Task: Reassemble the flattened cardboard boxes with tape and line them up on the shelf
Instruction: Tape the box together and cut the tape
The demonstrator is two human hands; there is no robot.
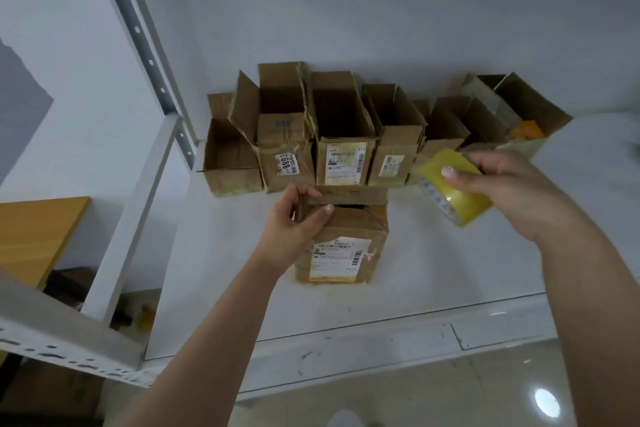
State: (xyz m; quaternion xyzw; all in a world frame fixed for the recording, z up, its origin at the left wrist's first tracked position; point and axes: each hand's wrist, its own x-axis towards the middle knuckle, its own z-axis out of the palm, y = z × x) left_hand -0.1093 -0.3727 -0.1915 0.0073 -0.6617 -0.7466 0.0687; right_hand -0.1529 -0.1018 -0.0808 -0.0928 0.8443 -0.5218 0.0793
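Yellowish tape roll (pixel 453 189) is sitting gripped in the right hand (pixel 512 191), while the left hand (pixel 298 218) is pinching the top corner flap of the open cardboard box (pixel 343 239) standing on the shelf (pixel 450 270), just in front of the row of boxes (pixel 346 135). With only that corner being held, the box is probably at risk of tipping or skewing. A careless push could also be knocking the row behind out of line.

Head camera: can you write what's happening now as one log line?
left hand: grips front box flap | right hand: holds tape roll | row of boxes: on shelf
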